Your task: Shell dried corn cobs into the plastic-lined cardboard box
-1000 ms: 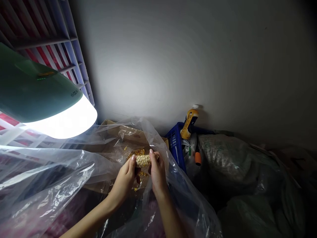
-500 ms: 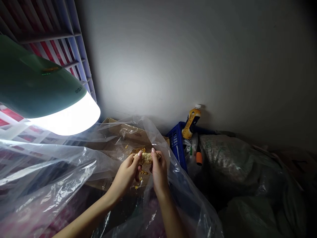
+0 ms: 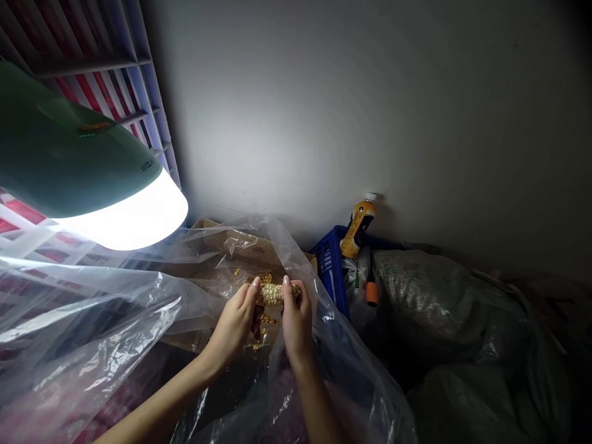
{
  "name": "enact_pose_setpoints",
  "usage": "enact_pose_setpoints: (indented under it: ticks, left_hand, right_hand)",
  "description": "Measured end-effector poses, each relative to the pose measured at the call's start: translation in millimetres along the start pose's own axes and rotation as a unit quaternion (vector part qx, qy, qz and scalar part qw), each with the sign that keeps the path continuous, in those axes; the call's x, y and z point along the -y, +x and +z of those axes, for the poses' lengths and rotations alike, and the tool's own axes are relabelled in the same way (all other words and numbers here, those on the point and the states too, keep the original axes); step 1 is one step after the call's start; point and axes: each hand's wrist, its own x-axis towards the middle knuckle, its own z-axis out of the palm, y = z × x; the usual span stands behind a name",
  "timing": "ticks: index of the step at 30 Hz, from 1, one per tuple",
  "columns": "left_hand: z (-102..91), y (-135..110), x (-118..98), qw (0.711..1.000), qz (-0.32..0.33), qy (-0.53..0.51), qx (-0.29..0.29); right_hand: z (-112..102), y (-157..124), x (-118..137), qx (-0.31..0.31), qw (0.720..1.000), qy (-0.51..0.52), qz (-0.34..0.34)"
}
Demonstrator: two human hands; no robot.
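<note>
A dried corn cob (image 3: 272, 293) lies crosswise between both hands, with pale kernels still on its middle. My left hand (image 3: 237, 324) grips its left end, thumb on top. My right hand (image 3: 295, 320) is wrapped round its right end. The cob is held over a cardboard box (image 3: 217, 246) lined with clear plastic sheet (image 3: 115, 320). Loose yellow kernels (image 3: 264, 319) lie in the box below the hands.
A lit green lamp (image 3: 87, 179) hangs close at the upper left. A blue crate (image 3: 329, 265) stands right of the box, with an orange bottle (image 3: 357, 227) leaning on the wall. Filled plastic sacks (image 3: 425, 296) lie to the right. A slatted shutter (image 3: 115, 68) is at the far left.
The cob has been turned in my hands and shows fewer kernels than a second ago. Both hands shifted slightly right and up.
</note>
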Motion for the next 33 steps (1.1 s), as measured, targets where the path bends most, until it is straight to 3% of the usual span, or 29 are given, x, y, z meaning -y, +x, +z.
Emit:
enact_pose_setpoints:
  ticks: [4,10,15,33]
  left_hand:
    - [-0.2,-2.7,-1.3,1.0,0.031,-0.005,0.0]
    - [1.5,-3.5,-2.9,1.0,-0.003,-0.008,0.001]
    - [2.2,-3.2,3.1,0.998,-0.008,-0.068,0.005]
    - [7.3,-8.2,0.8,0.998,0.053,-0.022,0.006]
  right_hand:
    - [0.0,-3.0,3.7,-0.023,1.0,-0.004,-0.018]
    - [1.8,-7.8,4.6,-0.031,0.995,-0.044,-0.08]
    - [3.9,-8.4,1.0,-0.023,0.996,-0.041,-0.075]
    - [0.2,-4.8,2.4,-0.023,0.998,-0.006,-0.066]
